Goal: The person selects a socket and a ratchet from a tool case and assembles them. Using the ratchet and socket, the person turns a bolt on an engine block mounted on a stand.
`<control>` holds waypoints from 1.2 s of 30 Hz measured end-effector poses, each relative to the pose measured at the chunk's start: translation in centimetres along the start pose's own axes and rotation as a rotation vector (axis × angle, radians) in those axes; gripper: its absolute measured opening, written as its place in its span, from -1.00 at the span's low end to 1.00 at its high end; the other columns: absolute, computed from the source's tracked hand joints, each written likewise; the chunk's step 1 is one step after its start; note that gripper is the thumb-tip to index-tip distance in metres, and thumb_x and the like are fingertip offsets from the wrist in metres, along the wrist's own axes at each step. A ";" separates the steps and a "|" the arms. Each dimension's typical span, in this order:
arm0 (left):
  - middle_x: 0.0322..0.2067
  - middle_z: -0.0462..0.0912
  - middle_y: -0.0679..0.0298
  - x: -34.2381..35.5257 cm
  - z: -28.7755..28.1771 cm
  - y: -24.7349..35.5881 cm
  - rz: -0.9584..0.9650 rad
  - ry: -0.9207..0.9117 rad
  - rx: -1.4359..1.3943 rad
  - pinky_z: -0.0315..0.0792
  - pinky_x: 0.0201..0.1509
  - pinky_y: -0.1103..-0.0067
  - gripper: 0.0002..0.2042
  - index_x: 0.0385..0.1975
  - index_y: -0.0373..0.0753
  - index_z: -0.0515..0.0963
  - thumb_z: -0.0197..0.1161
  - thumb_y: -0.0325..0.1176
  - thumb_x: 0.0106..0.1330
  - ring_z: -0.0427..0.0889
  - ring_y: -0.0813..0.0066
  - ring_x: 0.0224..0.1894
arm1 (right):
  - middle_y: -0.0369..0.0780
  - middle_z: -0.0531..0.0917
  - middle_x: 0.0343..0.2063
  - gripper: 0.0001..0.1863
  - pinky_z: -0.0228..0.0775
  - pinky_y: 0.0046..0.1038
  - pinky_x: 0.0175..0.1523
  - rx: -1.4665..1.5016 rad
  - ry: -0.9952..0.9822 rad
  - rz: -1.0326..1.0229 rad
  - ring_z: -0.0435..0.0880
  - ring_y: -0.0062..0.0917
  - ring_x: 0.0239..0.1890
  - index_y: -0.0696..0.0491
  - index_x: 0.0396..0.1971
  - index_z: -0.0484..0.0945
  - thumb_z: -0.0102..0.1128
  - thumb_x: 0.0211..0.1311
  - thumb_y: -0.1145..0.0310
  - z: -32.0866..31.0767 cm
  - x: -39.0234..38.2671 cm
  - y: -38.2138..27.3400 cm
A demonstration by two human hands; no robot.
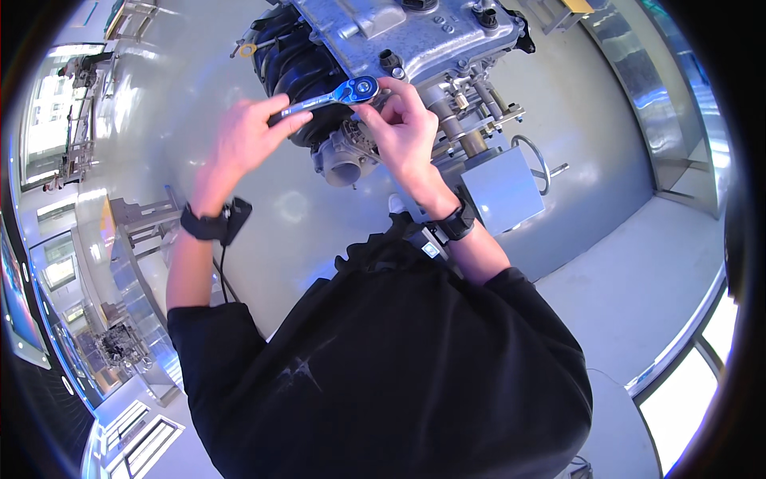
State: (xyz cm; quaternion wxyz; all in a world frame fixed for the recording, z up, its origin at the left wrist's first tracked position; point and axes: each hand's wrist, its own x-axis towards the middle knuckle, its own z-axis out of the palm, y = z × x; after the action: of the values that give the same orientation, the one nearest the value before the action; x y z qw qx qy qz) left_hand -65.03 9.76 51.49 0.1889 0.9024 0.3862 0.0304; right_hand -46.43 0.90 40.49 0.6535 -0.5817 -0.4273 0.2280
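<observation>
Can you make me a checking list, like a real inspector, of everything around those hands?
Surface: shiny gray floor, with light reflections.
Job's things: blue-and-silver ratchet wrench, held up; engine with silver top; whether they touch, I can't tell.
Clutter: small item at the lower right edge, too cut off to name.
Grips: left hand holds the handle; right hand pinches the head.
Cables: black cable hanging by the left wrist strap.
Surroundings: engine-like machine, far left; bright panel, lower right.
</observation>
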 end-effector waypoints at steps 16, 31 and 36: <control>-0.66 0.41 0.47 -4.8 3.2 6.9 -0.504 -0.207 -0.796 0.28 -0.55 0.72 -0.83 -0.31 -0.23 0.41 0.26 -0.34 0.32 0.41 0.76 -0.63 | -0.23 0.53 -0.73 -0.66 0.37 -0.56 -0.51 0.035 0.001 0.031 0.51 -0.63 -0.70 0.09 -0.16 0.64 0.39 -0.03 0.50 0.0 0.1 0.2; -0.73 0.36 0.29 -6.2 3.7 6.2 -0.444 -0.060 -0.242 0.26 -0.56 0.50 -0.60 -0.43 -0.32 0.40 0.22 -0.05 0.35 0.35 0.52 -0.67 | -0.16 0.59 -0.68 -0.67 0.40 -0.51 -0.49 -0.004 -0.089 -0.018 0.59 -0.51 -0.67 0.03 -0.12 0.64 0.38 0.05 0.44 -1.1 0.6 0.2; -0.56 0.45 0.31 -7.4 8.7 11.7 -0.464 -0.228 -1.252 0.36 -0.61 0.65 -0.82 -0.14 -0.26 0.28 -0.02 -0.28 0.50 0.51 0.58 -0.58 | -0.15 0.56 -0.70 -0.72 0.40 -0.50 -0.50 -0.073 -0.091 0.022 0.56 -0.51 -0.70 0.01 -0.18 0.68 0.37 0.04 0.42 -1.2 0.5 0.6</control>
State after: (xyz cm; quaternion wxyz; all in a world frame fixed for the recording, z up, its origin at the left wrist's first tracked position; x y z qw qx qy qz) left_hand -60.44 -5.61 48.34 0.7172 0.5139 0.4571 0.1118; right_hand -45.03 0.75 40.08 0.6091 -0.5990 -0.4582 0.2454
